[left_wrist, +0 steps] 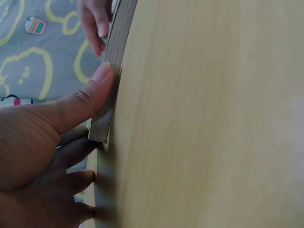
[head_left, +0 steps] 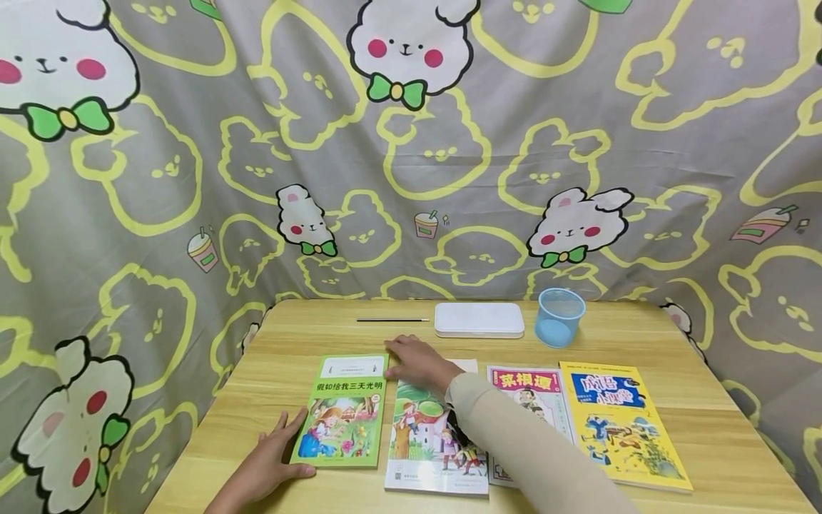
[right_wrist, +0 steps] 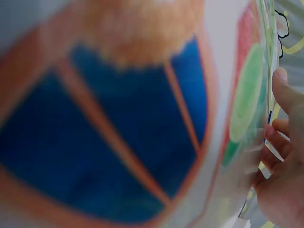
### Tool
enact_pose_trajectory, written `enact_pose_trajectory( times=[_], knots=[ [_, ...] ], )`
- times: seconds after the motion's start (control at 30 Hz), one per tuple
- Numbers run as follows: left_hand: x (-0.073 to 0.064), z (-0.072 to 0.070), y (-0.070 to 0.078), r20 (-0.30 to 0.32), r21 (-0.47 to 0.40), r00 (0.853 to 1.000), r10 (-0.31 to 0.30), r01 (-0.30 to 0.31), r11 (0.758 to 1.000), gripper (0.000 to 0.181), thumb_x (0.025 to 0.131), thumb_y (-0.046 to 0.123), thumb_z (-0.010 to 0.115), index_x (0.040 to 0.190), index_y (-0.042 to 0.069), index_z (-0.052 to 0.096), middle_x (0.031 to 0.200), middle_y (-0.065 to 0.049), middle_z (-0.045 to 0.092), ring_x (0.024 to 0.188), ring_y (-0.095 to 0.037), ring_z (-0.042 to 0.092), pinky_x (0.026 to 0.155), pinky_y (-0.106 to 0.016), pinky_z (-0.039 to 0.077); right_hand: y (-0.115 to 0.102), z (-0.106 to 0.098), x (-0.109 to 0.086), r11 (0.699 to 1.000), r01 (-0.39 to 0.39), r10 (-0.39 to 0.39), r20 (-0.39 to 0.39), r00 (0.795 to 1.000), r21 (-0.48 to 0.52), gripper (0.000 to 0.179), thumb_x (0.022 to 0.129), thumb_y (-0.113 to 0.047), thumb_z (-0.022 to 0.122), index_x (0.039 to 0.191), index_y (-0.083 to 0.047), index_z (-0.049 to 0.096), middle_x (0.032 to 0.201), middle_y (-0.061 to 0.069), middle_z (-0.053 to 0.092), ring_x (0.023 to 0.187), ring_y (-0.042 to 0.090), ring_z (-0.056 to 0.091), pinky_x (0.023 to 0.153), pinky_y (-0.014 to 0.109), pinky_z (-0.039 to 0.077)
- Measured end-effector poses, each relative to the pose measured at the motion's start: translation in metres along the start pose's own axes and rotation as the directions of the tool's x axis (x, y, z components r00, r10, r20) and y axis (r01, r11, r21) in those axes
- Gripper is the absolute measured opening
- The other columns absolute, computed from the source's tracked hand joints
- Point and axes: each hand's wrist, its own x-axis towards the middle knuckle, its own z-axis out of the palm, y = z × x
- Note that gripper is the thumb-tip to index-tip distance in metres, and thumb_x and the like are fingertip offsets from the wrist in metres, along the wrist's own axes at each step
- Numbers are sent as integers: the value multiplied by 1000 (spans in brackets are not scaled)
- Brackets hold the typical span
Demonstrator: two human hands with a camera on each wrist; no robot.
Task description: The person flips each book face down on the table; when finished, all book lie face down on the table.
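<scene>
A green storybook (head_left: 344, 414) lies flat on the left part of the table. My left hand (head_left: 272, 457) is at its lower left corner, thumb on the near edge and fingers spread along the left side. In the left wrist view that thumb touches the book's page block (left_wrist: 107, 90). My right hand (head_left: 419, 363) reaches across to the green book's upper right corner, fingers relaxed beside its edge. Under the right forearm lies a picture book (head_left: 427, 435), partly hidden by the hand and sleeve; a blurred book cover (right_wrist: 128, 128) fills much of the right wrist view.
Right of the picture book are a pink-and-white book (head_left: 526, 392), partly behind the sleeve, and a yellow book (head_left: 626, 428). Along the back stand a thin dark pen (head_left: 393, 320), a white case (head_left: 479, 320) and a blue mesh cup (head_left: 560, 318). A patterned curtain (head_left: 411, 164) encloses the table.
</scene>
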Motion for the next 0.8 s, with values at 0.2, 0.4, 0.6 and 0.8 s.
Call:
enact_pose_trajectory(
  times=[0.2, 0.4, 0.6, 0.8],
  knots=[
    [0, 0, 1, -3, 7, 1000, -12, 12, 1000, 121, 66, 47, 92, 162, 6, 29, 164, -26, 29, 153, -51, 6, 111, -82, -1, -3, 4, 3, 1000, 27, -27, -47, 999, -6, 70, 96, -46, 71, 155, -15, 48, 152, 4, 51, 138, 24, 46, 115, 43, 41],
    [0, 0, 1, -3, 15, 1000, -27, 27, 1000, 122, 66, 48, 92, 162, 8, 30, 163, -27, 29, 153, -51, 7, 112, -81, 0, -3, 7, 4, 999, 18, -16, -54, 998, 46, 66, 95, -43, 73, 152, -16, 53, 147, 2, 55, 133, 23, 48, 113, 44, 42],
    [0, 0, 1, 0, 13, 1000, -27, 27, 1000, 120, 66, 48, 91, 162, 7, 30, 163, -28, 30, 153, -51, 8, 112, -81, 1, -2, 9, 4, 988, 4, 5, -57, 998, 154, 62, 92, -38, 77, 148, -17, 58, 139, -1, 59, 128, 23, 50, 109, 45, 44],
    [0, -1, 1, 4, -2, 1000, -29, 29, 1000, 119, 67, 48, 90, 162, 8, 30, 164, -28, 28, 153, -51, 7, 112, -81, 0, -1, 9, 5, 981, -9, 19, -49, 999, 195, 59, 93, -36, 77, 147, -19, 59, 141, -3, 58, 135, 25, 47, 115, 48, 38]
  ],
)
